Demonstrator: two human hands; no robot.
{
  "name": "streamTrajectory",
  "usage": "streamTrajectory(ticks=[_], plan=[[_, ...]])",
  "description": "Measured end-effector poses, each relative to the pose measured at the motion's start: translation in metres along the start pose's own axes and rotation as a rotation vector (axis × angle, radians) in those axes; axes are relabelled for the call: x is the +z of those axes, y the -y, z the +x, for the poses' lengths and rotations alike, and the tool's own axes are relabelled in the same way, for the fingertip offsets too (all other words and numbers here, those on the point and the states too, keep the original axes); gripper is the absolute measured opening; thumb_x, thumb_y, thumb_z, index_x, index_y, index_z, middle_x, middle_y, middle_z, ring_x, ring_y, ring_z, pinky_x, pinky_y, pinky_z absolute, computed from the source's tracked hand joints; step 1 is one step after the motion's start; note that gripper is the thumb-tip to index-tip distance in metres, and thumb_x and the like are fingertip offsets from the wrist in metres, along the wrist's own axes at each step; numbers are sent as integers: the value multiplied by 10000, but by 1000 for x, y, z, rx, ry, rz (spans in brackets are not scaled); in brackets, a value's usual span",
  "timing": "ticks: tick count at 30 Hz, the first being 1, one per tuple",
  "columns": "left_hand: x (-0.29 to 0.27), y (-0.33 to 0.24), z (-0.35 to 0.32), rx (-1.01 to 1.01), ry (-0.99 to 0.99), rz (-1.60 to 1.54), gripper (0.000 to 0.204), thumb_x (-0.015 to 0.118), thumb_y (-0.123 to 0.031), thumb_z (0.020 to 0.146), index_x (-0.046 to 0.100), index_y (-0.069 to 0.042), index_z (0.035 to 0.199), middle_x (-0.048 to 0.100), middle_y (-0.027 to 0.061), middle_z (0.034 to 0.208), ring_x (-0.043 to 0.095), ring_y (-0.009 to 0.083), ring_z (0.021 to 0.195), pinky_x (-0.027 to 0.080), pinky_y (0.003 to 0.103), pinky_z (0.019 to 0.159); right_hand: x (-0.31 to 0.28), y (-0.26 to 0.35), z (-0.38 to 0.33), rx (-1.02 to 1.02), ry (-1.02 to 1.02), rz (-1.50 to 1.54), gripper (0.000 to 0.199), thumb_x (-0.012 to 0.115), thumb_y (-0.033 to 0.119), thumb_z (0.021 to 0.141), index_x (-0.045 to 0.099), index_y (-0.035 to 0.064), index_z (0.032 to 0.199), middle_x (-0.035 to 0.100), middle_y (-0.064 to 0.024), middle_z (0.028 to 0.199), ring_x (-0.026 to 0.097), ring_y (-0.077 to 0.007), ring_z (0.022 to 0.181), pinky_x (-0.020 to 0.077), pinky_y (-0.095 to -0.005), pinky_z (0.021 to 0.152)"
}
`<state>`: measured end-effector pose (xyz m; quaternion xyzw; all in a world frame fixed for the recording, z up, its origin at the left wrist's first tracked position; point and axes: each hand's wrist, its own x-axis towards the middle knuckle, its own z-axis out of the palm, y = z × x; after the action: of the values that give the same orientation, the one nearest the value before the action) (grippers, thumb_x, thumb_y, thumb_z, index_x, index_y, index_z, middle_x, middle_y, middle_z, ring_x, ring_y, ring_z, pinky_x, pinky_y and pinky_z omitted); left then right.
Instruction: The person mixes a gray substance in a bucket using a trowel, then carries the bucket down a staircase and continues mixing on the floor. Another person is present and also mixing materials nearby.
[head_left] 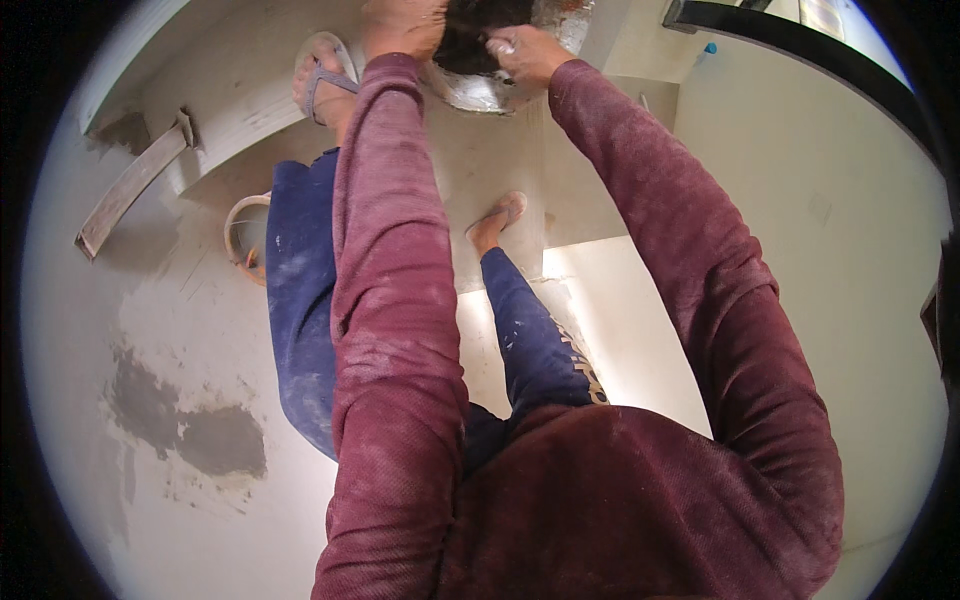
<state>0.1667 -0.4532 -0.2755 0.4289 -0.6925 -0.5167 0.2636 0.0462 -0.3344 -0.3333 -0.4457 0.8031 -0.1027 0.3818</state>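
My left hand (403,27) is at the top edge of the view, beside a dark, black-looking thing (475,35) with a shiny silvery, uneven surface (480,95) below it. The picture's edge cuts off that hand, and its fingers are hidden. On the other side of the dark area, my right hand (528,53) has its fingers curled in, with the fingertips against the dark part. What they hold, if anything, is too small to make out. Both arms reach forward in dusty maroon sleeves.
My left foot (325,80), in a sandal, rests on a pale ledge (240,120); my right foot (498,215) stands lower. A long narrow strip (135,190) leans at the left, near a round-rimmed container (240,235). A black curved bar (800,45) crosses the upper right.
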Motion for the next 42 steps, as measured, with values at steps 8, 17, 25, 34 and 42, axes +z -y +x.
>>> streamTrajectory(ticks=[8, 17, 25, 34, 42], plan=[[-6, 3, 2, -43, 65, 37, 294, 589, -325, 802, 612, -35, 764, 539, 30, 608, 479, 107, 585, 391, 276, 549, -24, 25, -47, 361, 327, 614, 350, 400, 252, 883, 537, 113, 1173, 630, -140, 932, 586, -281, 808, 453, -355, 731], [-6, -1, 1, -110, 86, 86, 328, 581, -352, 809, 588, -37, 719, 535, 34, 601, 468, 122, 576, 390, 302, 555, -29, -11, -7, -268, -201, -171, 277, 488, 134, 808, 540, 10, 1049, 579, -243, 914, 565, -390, 855, 467, -422, 701], [-2, -6, -2, -57, 34, 24, 315, 589, -357, 804, 639, -51, 866, 604, 61, 695, 544, 138, 656, 428, 292, 622, -40, -17, -11, -342, -384, -89, 268, 461, 124, 825, 526, 34, 1068, 581, -234, 872, 568, -389, 818, 446, -451, 704], [-3, 2, -1, -79, 32, -40, 329, 602, -330, 793, 643, -42, 947, 635, 73, 751, 575, 130, 701, 441, 280, 654, 4, -6, -19, -101, 32, 230, 384, 419, 295, 864, 532, 59, 1145, 610, -192, 922, 572, -363, 828, 447, -406, 744], [3, 6, 2, -51, 22, -63, 326, 604, -337, 795, 646, -32, 899, 615, 53, 705, 546, 120, 660, 434, 281, 623, -22, -73, -9, -147, 40, 41, 368, 408, 331, 881, 546, 139, 1164, 613, -169, 820, 591, -267, 729, 449, -365, 698]])
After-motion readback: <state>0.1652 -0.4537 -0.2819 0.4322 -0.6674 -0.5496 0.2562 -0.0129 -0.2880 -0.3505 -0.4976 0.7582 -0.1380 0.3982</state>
